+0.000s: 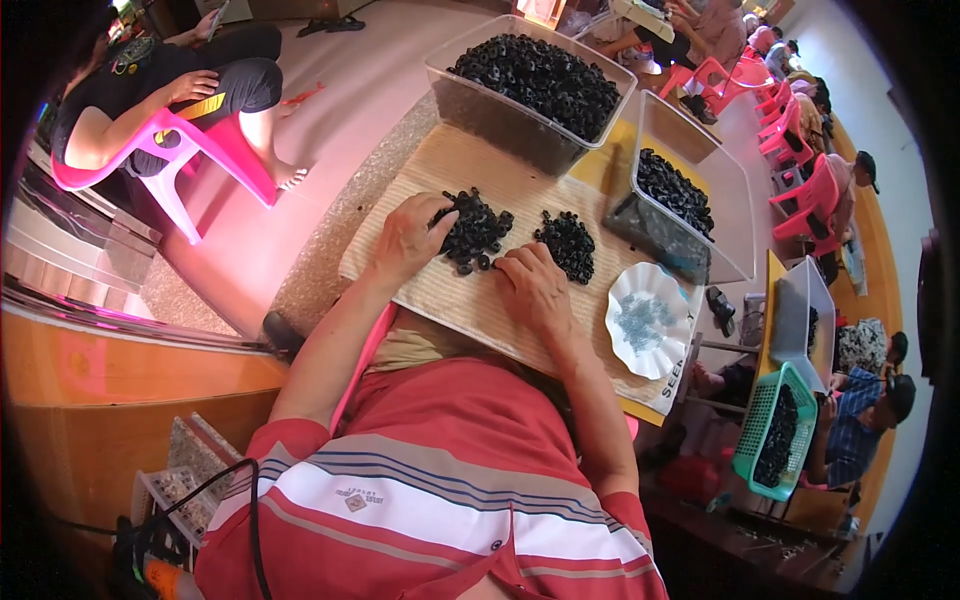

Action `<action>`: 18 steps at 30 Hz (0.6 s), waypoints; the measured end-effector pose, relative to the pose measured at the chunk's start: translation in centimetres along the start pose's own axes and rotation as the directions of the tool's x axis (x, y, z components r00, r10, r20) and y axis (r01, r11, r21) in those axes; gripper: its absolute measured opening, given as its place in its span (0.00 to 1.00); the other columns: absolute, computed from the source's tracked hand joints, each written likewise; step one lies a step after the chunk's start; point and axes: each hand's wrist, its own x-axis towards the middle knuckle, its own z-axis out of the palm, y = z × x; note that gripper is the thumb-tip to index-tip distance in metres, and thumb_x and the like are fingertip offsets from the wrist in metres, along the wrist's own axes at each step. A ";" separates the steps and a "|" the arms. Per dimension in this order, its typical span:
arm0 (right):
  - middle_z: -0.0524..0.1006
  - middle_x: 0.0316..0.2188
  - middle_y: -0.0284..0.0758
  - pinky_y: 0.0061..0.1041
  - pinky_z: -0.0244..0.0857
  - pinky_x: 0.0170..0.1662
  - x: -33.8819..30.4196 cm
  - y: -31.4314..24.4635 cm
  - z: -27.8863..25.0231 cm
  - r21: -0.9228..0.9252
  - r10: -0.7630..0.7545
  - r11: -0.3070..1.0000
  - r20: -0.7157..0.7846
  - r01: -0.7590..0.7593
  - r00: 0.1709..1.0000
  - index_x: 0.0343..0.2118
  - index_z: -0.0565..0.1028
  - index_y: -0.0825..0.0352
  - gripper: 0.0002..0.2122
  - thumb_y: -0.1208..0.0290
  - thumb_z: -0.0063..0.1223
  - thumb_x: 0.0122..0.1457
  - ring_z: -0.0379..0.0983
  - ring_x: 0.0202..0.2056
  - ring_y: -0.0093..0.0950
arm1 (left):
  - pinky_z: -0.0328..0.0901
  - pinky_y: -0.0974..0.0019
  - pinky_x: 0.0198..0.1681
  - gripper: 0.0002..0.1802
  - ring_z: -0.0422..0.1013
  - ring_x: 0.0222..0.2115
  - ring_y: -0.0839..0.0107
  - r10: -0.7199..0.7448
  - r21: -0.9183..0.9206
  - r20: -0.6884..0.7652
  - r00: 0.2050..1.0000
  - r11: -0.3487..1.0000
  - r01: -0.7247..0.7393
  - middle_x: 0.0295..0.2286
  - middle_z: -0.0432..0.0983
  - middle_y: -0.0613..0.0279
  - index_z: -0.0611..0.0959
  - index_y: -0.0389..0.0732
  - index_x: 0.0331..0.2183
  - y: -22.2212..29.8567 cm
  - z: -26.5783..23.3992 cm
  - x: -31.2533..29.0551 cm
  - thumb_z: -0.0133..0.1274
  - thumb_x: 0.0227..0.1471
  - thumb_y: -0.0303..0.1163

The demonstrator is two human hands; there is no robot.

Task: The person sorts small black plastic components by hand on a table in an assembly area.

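Observation:
My left hand (408, 238) rests at the left edge of a loose pile of small black ring-shaped parts (478, 228), its thumb and fingers curled around a small black part. Close to the lower side of that pile is my right hand (536, 288), fingers bent and pressed together; what they hold, if anything, is hidden. A second, smaller pile of black parts (568, 246) lies just beyond the right hand. To its right stands a white scalloped dish (618, 345) holding tiny pale blue-grey pieces. Both piles lie on a ribbed beige cloth (470, 310).
A clear bin (520, 135) heaped with black parts stands at the far edge. Another clear bin (655, 240), partly filled, sits to its right. A green basket (750, 440) is farther right. One person sits on a pink chair (180, 150) at left; several others sit at right.

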 end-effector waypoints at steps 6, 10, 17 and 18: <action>0.80 0.37 0.35 0.34 0.72 0.46 -1.0 -0.6 -1.0 0.031 0.089 0.996 -0.108 -0.086 0.990 0.38 0.80 0.65 0.10 0.74 0.65 0.51 0.75 0.44 0.37 | 0.74 0.60 0.39 0.09 0.80 0.34 0.56 0.197 0.088 -0.244 0.950 0.980 -0.181 0.33 0.82 0.53 0.85 0.37 0.37 2.1 -0.1 0.0 0.65 0.51 0.23; 0.80 0.37 0.37 0.35 0.73 0.43 -1.3 -1.0 -1.1 0.130 0.111 0.989 -0.295 -0.075 0.949 0.38 0.79 0.66 0.14 0.78 0.68 0.47 0.76 0.40 0.39 | 0.73 0.66 0.34 0.10 0.78 0.29 0.69 -0.091 -0.310 -0.020 0.996 0.947 0.081 0.30 0.81 0.58 0.85 0.36 0.37 6.2 0.6 -1.3 0.67 0.50 0.25; 0.80 0.36 0.41 0.34 0.73 0.39 -1.2 -1.9 -1.9 0.196 0.067 0.981 -0.360 0.005 0.931 0.39 0.77 0.67 0.16 0.81 0.70 0.46 0.78 0.37 0.40 | 0.71 0.74 0.35 0.12 0.77 0.31 0.80 -0.254 -0.573 0.530 0.809 0.596 0.562 0.31 0.83 0.67 0.86 0.33 0.42 7.2 2.0 -1.9 0.64 0.57 0.29; 0.80 0.36 0.41 0.34 0.73 0.39 -1.2 -1.9 -1.9 0.196 0.073 0.981 -0.360 -0.001 0.930 0.39 0.77 0.67 0.16 0.81 0.70 0.46 0.78 0.37 0.40 | 0.71 0.74 0.35 0.12 0.77 0.31 0.80 -0.251 -0.572 0.535 0.806 0.595 0.565 0.31 0.83 0.67 0.86 0.33 0.42 7.2 2.0 -1.8 0.64 0.57 0.29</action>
